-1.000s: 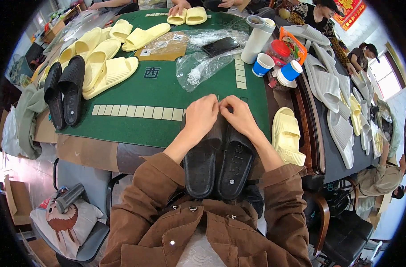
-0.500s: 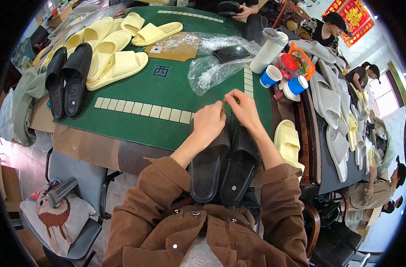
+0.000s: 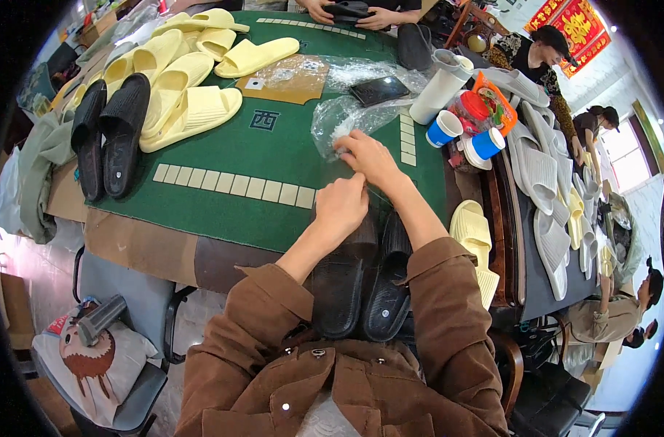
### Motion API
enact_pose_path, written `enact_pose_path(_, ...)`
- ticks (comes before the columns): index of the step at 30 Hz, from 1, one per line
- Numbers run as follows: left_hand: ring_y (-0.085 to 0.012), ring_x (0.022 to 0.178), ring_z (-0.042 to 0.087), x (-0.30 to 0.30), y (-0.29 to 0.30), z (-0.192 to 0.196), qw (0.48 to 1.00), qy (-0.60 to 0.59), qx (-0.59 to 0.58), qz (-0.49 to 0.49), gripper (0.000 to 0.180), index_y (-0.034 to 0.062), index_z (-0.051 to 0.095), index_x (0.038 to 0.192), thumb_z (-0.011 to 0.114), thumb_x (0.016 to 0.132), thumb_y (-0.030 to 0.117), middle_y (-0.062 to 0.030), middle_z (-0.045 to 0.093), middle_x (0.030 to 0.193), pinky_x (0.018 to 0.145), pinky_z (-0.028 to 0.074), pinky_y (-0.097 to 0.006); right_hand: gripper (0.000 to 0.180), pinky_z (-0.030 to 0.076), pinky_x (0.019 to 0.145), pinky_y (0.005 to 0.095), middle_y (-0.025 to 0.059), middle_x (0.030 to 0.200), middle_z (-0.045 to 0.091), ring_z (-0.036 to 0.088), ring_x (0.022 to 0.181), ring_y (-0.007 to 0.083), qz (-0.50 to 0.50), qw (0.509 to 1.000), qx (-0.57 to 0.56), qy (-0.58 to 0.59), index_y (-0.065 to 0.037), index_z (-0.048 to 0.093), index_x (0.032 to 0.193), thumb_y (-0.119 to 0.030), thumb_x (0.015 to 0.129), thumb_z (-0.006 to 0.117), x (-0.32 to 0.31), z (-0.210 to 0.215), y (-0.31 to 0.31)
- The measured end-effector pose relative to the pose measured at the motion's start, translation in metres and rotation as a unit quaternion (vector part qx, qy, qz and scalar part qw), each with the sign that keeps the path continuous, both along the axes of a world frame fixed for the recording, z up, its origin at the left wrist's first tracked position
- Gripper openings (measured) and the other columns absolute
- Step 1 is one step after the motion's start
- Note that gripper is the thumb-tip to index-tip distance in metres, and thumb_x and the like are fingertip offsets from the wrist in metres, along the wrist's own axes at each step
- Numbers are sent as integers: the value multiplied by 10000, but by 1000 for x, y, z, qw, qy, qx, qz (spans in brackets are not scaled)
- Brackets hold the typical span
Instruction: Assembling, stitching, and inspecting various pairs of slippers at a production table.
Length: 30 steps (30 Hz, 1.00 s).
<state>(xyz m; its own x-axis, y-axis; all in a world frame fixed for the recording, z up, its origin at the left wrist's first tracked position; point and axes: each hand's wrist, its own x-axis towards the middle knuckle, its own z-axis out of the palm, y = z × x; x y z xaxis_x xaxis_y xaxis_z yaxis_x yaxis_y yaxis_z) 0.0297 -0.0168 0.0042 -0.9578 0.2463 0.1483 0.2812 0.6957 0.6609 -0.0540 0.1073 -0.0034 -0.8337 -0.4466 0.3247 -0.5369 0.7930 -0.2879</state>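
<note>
Left hand (image 3: 342, 206) pinched narrow, right hand (image 3: 370, 157) curled just beyond; whether anything is held cannot be told. Black slippers (image 3: 337, 291) are rested at the table's (image 3: 143, 244) near edge, presumably for easy reach.

At the frame's centre, the left hand (image 3: 344, 205) is over black slide slippers (image 3: 387, 291); the right hand (image 3: 374, 160) is just above it, fingers (image 3: 349, 143) overlapping a clear plastic bag (image 3: 327, 120). Yellow slide slippers (image 3: 184, 79) fill the green-topped desk's (image 3: 223, 156) upper left.
</note>
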Motion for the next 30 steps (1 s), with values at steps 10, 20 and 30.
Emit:
enact_pose_path(10,-422,776,625,-4,-17,2,1000,14,-2,11,175,40,623,898,511,870,172,-228,647,790,697,487,-517,116,496,715,433,104,895,605,610,852,339,-63,997,45,3,-90,639,927,-111,816,612,23,24,28)
enact_pose_path(20,-413,813,627,-3,-16,7,1000,-7,-14,6,221,39,626,925,521,894,231,-217,657,831,726,486,-512,341,476,867,411,181,1048,592,588,972,358,16,995,-92,-40,-29,625,1128,-41,792,568,14,-5,5)
enact_pose_path(30,-430,765,631,-7,-13,-1,1000,20,-16,-10,228,4,589,872,496,892,212,-248,644,782,691,484,-538,443,448,938,427,191,1145,585,568,1064,357,20,994,-96,-56,-69,566,1245,-7,809,519,-28,-4,-37)
